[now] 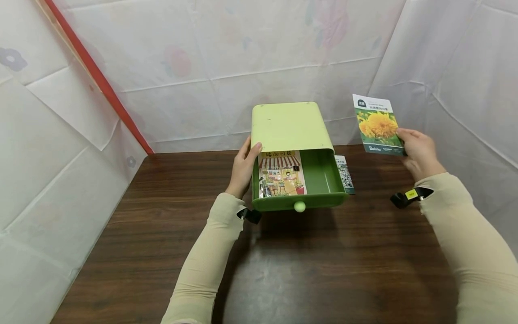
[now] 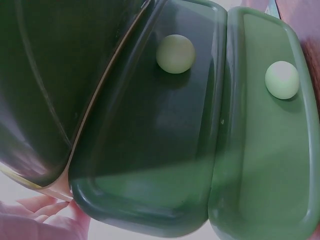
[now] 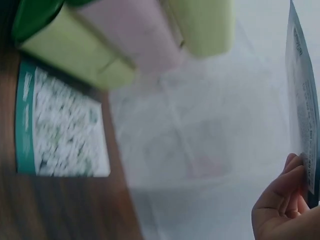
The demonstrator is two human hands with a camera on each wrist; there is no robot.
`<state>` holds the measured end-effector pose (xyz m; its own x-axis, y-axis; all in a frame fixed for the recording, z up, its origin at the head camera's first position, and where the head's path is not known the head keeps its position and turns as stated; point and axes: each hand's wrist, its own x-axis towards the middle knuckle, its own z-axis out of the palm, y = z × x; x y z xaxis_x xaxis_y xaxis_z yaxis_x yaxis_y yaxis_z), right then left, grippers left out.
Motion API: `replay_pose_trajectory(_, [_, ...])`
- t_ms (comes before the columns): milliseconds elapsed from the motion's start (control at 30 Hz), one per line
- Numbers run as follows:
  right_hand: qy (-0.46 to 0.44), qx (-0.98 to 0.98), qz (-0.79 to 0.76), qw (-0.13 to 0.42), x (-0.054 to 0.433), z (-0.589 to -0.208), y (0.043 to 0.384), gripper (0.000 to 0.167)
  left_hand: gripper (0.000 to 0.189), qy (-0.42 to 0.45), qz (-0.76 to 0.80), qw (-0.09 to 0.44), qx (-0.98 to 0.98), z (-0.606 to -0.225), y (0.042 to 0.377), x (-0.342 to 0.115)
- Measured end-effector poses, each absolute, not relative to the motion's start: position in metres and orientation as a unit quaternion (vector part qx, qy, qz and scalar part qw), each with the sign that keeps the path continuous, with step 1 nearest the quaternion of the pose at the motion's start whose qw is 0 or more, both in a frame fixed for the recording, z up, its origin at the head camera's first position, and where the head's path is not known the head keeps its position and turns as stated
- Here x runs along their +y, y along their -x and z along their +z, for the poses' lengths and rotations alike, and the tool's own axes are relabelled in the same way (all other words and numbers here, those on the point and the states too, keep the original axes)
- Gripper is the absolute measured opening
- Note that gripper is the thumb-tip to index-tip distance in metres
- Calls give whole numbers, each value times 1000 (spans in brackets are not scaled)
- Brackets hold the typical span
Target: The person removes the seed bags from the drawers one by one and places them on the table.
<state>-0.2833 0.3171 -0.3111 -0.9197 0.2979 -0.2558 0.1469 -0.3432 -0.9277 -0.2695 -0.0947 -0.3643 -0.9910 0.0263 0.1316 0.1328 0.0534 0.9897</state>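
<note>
Right grip (image 1: pixel 420 152): we pinch the yellow-flower packet (image 1: pixel 376 123) by one edge, aloft right of the box (image 1: pixel 289 126) | Left grip (image 1: pixel 243 168): unclenched against box side | Risk: shallow pinch could let it slip

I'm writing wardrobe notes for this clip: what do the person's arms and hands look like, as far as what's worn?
Both hands, left and right, are ungloved. The pale cream left sleeve and matching right sleeve reach the wrists. Each wrist has a small black camera, left and right; the right one's strap carries a yellow label.
</note>
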Motion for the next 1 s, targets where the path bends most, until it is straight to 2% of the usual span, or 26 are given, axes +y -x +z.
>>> replay_pose_trajectory(233, [278,-628,721,85,333,-347,300,9,72,59,-682,38,-728,-365,268,-95])
replay_pose_trajectory(667, [367,-624,685,81,359,-404,300,11,71,57,-684,36,-727,-363,267,-94])
replay_pose_trajectory(867, [388,-649,654,32,364,-416,294,40,70,58,-681,35,-729,-363,267,-95])
replay_pose_trajectory(933, [386,-661,643,24,364,-419,292,44,69,56,-680,35,-731,-363,267,-96])
replay_pose_trajectory(1000, [387,-671,631,19,364,-423,292,41,70,53,-679,35,-731,-363,267,-96])
